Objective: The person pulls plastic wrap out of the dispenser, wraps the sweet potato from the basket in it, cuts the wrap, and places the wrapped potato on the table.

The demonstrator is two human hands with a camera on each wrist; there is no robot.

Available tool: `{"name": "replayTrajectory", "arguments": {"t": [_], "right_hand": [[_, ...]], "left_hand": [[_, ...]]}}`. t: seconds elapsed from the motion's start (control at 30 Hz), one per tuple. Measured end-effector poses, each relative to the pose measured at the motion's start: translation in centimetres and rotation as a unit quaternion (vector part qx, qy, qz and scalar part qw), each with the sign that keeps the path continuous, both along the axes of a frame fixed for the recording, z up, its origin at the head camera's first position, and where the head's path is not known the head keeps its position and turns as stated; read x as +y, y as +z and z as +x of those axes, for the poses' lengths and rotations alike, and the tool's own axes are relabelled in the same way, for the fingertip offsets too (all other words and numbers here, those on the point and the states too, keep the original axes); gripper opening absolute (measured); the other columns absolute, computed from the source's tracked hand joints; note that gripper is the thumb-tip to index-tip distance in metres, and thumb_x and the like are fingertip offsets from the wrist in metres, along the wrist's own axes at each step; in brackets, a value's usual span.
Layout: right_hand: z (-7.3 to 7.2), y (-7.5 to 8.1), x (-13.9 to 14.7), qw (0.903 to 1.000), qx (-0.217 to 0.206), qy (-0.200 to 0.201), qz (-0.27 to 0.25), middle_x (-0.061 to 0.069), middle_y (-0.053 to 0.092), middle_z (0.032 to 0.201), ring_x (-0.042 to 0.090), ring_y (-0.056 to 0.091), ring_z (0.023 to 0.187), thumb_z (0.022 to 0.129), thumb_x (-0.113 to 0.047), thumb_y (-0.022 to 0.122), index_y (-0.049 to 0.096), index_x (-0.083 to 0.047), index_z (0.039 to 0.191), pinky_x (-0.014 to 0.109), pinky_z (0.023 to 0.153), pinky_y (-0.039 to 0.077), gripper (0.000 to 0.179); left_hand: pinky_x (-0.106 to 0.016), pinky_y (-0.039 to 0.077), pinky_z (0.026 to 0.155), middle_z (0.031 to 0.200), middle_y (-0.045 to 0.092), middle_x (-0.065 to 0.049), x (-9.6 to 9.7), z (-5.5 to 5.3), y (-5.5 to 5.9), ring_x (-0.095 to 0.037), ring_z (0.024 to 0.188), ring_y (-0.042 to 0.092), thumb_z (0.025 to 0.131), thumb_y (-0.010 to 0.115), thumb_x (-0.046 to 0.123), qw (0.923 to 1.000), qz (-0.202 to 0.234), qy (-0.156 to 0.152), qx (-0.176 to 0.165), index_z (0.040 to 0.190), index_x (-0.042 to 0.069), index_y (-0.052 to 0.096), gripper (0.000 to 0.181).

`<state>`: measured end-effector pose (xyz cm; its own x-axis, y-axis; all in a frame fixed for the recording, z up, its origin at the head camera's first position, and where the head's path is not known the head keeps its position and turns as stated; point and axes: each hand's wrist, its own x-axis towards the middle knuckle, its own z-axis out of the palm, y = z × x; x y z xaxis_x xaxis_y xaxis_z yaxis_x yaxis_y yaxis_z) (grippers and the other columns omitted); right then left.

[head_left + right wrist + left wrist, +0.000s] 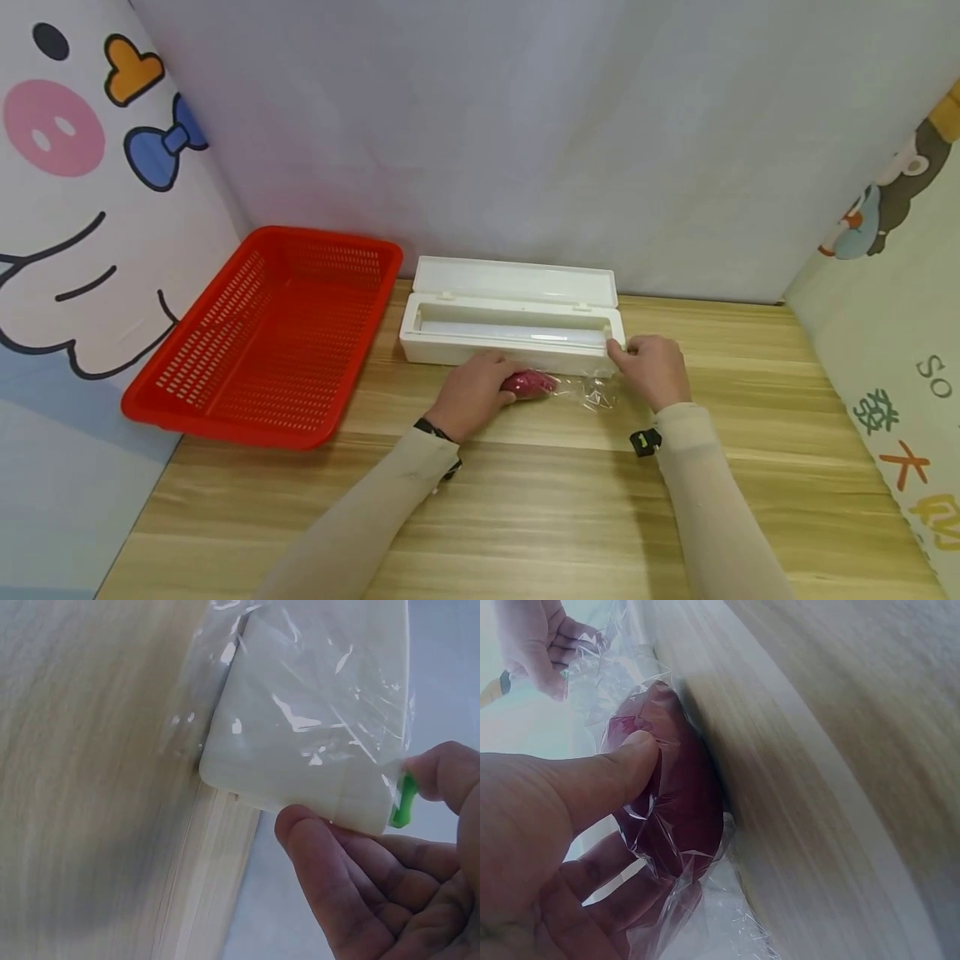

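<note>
My left hand point(472, 393) grips a dark red, oblong item point(676, 780) wrapped in clear cling film, the thumb on one side and the fingers behind it. It lies low over the table, in front of a white cling film box point(517, 358). The box lid point(517, 283) stands open at the back, and a film roll point(525, 335) shows inside. Loose film point(596, 392) runs from the item toward the box's right end. There my right hand point(654, 367) holds the box's end, its thumb by a small green tab point(403, 801) and its fingertips against the end face.
A red plastic basket point(360, 350) with slotted walls stands left of the box. Behind the box rises a pale wall point(525, 150), with printed panels at both sides. The wood-grain table point(547, 517) stretches out in front.
</note>
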<state>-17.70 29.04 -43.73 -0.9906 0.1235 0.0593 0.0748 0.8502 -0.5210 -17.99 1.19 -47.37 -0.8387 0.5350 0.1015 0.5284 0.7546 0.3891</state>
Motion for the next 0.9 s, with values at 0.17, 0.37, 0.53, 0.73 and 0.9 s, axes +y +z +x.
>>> {"name": "replayTrajectory", "arguments": {"t": [0.17,0.37,0.53,0.73,0.9], "right_hand": [[0.1,0.0,0.3,1.0,0.004,0.007,0.001,-0.003,0.037,0.05,0.016,0.037,0.053,0.101,-0.033,0.063,0.04,-0.014,0.055,0.033,0.055,0.034,0.055],[0.2,0.1,0.4,0.9999,-0.002,0.017,-0.001,-0.003,0.039,0.052,0.016,0.037,0.054,0.102,-0.035,0.062,0.041,-0.013,0.056,0.032,0.055,0.034,0.055],[0.1,0.0,0.4,0.9997,0.008,0.022,0.006,-0.002,0.038,0.052,0.016,0.036,0.054,0.102,-0.031,0.063,0.04,-0.013,0.057,0.032,0.055,0.034,0.054],[0.0,0.1,0.7,0.9997,0.004,0.021,0.011,0.001,0.045,0.054,0.017,0.039,0.055,0.102,-0.031,0.062,0.044,-0.012,0.058,0.032,0.056,0.035,0.052],[-0.1,0.2,0.8,0.9997,-0.012,0.019,-0.007,0.003,0.055,0.059,0.018,0.041,0.056,0.103,-0.033,0.062,0.046,-0.011,0.06,0.033,0.057,0.037,0.051]], "left_hand": [[-0.04,0.055,0.096,0.126,0.069,-0.005,0.0,0.1,0.3,-0.021,0.116,0.063,0.093,0.078,0.025,1.0,0.001,-0.005,-0.004,0.135,0.019,0.069,0.043],[-0.04,0.055,0.094,0.123,0.069,-0.005,0.0,0.0,0.3,-0.021,0.113,0.065,0.093,0.079,0.024,0.9999,0.008,-0.007,-0.001,0.134,0.018,0.07,0.042],[-0.04,0.056,0.093,0.125,0.07,-0.005,-0.1,0.1,0.3,-0.022,0.114,0.065,0.093,0.079,0.021,0.9998,0.013,-0.01,-0.009,0.131,0.019,0.071,0.039],[-0.041,0.055,0.095,0.128,0.068,-0.006,-0.4,-0.1,0.6,-0.023,0.116,0.064,0.095,0.076,0.02,0.9992,0.006,-0.024,-0.03,0.131,0.017,0.069,0.037],[-0.04,0.052,0.099,0.13,0.068,-0.005,-1.0,-0.2,1.2,-0.022,0.116,0.063,0.096,0.075,0.017,0.9977,-0.002,-0.036,-0.057,0.134,0.016,0.067,0.039]]}}
